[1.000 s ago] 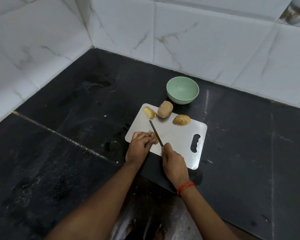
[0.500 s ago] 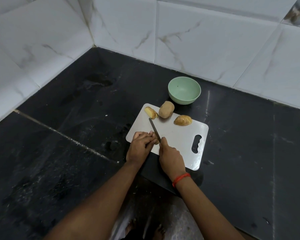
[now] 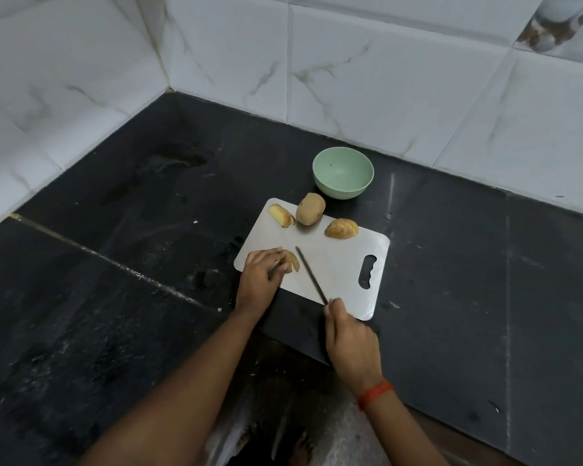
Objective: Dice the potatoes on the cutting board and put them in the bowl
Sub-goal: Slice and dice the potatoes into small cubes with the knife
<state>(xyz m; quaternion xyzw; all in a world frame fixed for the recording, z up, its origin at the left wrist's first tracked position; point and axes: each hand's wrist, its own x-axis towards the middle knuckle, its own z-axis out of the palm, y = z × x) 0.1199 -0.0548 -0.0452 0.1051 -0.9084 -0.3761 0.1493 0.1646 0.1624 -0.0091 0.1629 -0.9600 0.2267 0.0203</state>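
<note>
**Left hand** (image 3: 260, 277): fingers curled over a cut piece (image 3: 292, 261), pinning it to the board (image 3: 344, 264).

**Right hand** (image 3: 350, 344): closed round the knife (image 3: 312, 275); the handle is hidden in the fist.

**Other stock:** beyond the left fingertips, along the board's far edge, lie a wedge (image 3: 282, 215), a whole potato (image 3: 310, 209) and a half (image 3: 341, 228). The bowl (image 3: 337, 191) stands past these, with no dice in it yet.

**Risk:** the blade lies just right of the left fingertips, which cover most of the piece, so a cut drifting toward them could nick a finger. The piece's rounded skin side may rock or skid on the smooth board under pressure. Whether the edge touches the board cannot be told.

**Orientation:** the knife's long axis runs diagonally from the right hand, away and leftward, with the tip level with the left fingertips. The piece appears to lie roughly parallel to the blade. It is partly covered, so this is uncertain.
</note>
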